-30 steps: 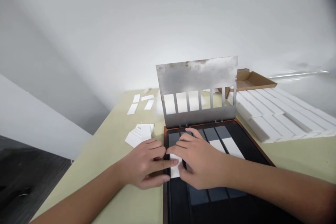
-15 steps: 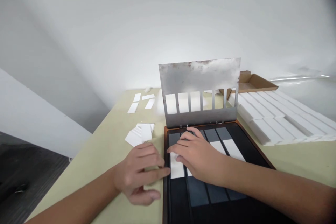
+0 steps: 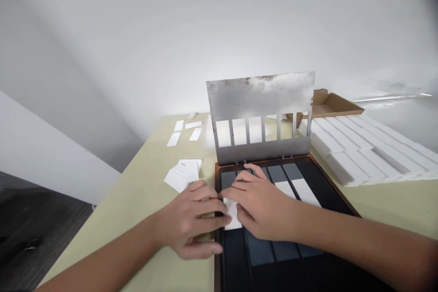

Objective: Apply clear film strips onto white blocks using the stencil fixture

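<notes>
A black board with a brown rim (image 3: pixel 342 200) lies on the table, its slots holding white cards. My left hand (image 3: pixel 193 219) has its fingers apart at the board's left edge, with fingertips on the leftmost white card (image 3: pixel 233 219). My right hand (image 3: pixel 262 205) rests over the middle of the board, fingers spread, with fingertips near that card's upper end. It hides some neighbouring cards; another white card (image 3: pixel 307 192) shows to its right. Behind both hands, a metal plate with cut-out windows (image 3: pixel 260 96) stands raised on hinges at the board's far edge.
A loose pile of white cards (image 3: pixel 183 174) lies left of the board. Several single cards (image 3: pixel 174 138) are farther back. To the right are rows of stacked white pieces (image 3: pixel 369 155), with a brown open box (image 3: pixel 337 105) behind them. A wall (image 3: pixel 171 32) rises behind the table.
My left hand has moved right, so its fingertips now reach over the leftmost card. My right hand's thumb has shifted slightly right; the hand stays over the board.
</notes>
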`<state>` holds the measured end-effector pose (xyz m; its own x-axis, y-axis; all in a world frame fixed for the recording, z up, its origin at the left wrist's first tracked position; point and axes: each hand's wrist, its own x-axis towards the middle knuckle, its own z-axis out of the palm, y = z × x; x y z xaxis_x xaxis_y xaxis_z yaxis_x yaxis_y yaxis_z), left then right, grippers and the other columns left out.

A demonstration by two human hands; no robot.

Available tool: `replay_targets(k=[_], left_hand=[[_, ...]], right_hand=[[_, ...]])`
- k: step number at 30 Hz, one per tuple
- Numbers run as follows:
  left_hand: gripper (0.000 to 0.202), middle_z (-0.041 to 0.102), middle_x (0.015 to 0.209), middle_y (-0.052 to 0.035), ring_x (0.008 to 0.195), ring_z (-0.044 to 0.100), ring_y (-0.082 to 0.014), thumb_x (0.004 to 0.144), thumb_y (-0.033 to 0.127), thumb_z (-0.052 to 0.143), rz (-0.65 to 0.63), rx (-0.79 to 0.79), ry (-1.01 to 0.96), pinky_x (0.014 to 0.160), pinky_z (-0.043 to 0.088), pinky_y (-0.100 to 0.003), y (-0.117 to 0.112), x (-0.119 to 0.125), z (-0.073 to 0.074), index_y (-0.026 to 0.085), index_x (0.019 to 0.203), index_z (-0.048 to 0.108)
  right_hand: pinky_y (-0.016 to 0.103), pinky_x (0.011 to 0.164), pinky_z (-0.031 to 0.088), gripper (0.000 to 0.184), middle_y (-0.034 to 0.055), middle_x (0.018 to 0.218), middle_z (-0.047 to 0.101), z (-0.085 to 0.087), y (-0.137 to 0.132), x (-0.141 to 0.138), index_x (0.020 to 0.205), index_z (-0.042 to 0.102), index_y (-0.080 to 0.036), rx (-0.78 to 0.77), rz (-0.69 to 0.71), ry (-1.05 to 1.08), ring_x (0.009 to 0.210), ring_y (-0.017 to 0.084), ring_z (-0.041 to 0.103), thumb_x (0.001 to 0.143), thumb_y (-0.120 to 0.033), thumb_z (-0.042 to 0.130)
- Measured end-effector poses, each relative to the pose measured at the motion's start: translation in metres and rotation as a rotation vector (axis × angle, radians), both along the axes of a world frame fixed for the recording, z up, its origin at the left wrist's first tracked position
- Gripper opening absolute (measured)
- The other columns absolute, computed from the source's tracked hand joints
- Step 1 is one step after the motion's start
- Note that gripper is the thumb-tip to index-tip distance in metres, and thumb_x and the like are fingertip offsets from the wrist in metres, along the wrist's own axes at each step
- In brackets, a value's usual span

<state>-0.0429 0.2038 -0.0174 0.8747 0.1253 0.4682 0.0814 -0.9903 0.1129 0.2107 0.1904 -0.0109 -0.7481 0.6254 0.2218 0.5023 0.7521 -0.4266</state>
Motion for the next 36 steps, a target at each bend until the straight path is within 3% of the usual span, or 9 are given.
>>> replay_targets(k=[6,12,15,18,23,27,30,33,36], left_hand=[[0.036,0.057,0.074,-0.0035,0.065,0.045,-0.02,0.108,0.041,0.049,0.083,0.077,0.044,0.064,0.033,-0.036,0.005,-0.007,-0.004,0.018,0.125,0.071],[0.033,0.056,0.071,-0.0028,0.063,0.044,-0.02,0.109,0.036,0.047,0.093,0.09,0.066,0.061,0.034,-0.035,0.011,-0.005,0.0,0.019,0.123,0.071],[0.035,0.058,0.069,-0.0034,0.061,0.046,-0.0196,0.11,0.032,0.042,0.084,0.115,0.022,0.059,0.034,-0.035,0.009,-0.005,0.0,0.015,0.119,0.071],[0.041,0.064,0.071,-0.0061,0.059,0.052,-0.0204,0.11,0.036,0.038,0.021,0.159,-0.08,0.057,0.034,-0.036,0.003,-0.006,0.0,0.012,0.115,0.071],[0.05,0.079,0.1,-0.0168,0.077,0.069,-0.0267,0.107,0.049,0.048,-0.061,0.079,0.014,0.06,0.044,-0.04,-0.008,0.001,0.004,0.007,0.125,0.068],[0.049,0.081,0.1,-0.0171,0.074,0.068,-0.0267,0.105,0.05,0.05,-0.048,-0.027,-0.011,0.061,0.044,-0.041,-0.009,0.006,0.003,0.009,0.126,0.067],[0.049,0.081,0.098,-0.0171,0.068,0.066,-0.0254,0.106,0.05,0.045,-0.029,-0.063,-0.028,0.059,0.041,-0.041,-0.01,0.006,0.0,0.011,0.126,0.067],[0.047,0.081,0.098,-0.0169,0.066,0.065,-0.0246,0.106,0.049,0.046,-0.027,-0.074,-0.025,0.057,0.037,-0.04,-0.01,0.006,0.0,0.012,0.124,0.067],[0.044,0.081,0.099,-0.016,0.066,0.065,-0.0241,0.106,0.049,0.046,-0.024,-0.1,-0.027,0.058,0.036,-0.04,-0.011,0.006,-0.001,0.013,0.12,0.068]], right_hand=[[0.052,0.12,0.019,0.027,0.0028,0.091,0.07,0.004,-0.002,-0.001,0.114,0.066,-0.021,0.006,-0.012,-0.012,0.099,0.023,0.054,0.089,-0.015,0.058],[0.056,0.121,0.017,0.033,0.0048,0.099,0.073,0.001,-0.002,-0.003,0.123,0.067,-0.023,-0.022,0.005,-0.017,0.106,0.026,0.056,0.097,-0.042,0.07],[0.053,0.121,0.017,0.021,0.004,0.104,0.074,-0.005,0.002,-0.004,0.122,0.067,-0.023,0.006,-0.004,-0.038,0.11,0.025,0.056,0.103,-0.031,0.065],[0.051,0.12,0.017,0.021,0.0027,0.103,0.075,-0.012,0.006,-0.005,0.123,0.066,-0.024,0.037,-0.021,-0.03,0.11,0.024,0.055,0.103,-0.02,0.061],[0.051,0.121,0.015,0.02,0.002,0.1,0.076,-0.011,0.005,-0.006,0.119,0.068,-0.024,0.022,-0.026,-0.021,0.108,0.024,0.055,0.101,-0.017,0.061],[0.052,0.12,0.019,0.022,0.0031,0.1,0.076,-0.002,0.002,-0.005,0.122,0.069,-0.023,-0.011,-0.05,-0.012,0.109,0.024,0.055,0.103,-0.023,0.059],[0.056,0.121,0.021,0.043,0.0108,0.127,0.072,-0.001,0.003,-0.004,0.14,0.062,-0.018,0.023,-0.137,-0.008,0.125,0.031,0.052,0.105,-0.042,0.059],[0.064,0.123,0.014,0.066,0.0212,0.157,0.052,-0.008,0.007,-0.002,0.149,0.058,-0.009,0.082,-0.239,-0.095,0.146,0.041,0.036,0.106,-0.059,0.05],[0.068,0.124,0.01,0.07,0.022,0.165,0.042,-0.014,0.009,-0.001,0.145,0.062,-0.009,0.092,-0.247,-0.166,0.155,0.044,0.024,0.108,-0.064,0.041]])
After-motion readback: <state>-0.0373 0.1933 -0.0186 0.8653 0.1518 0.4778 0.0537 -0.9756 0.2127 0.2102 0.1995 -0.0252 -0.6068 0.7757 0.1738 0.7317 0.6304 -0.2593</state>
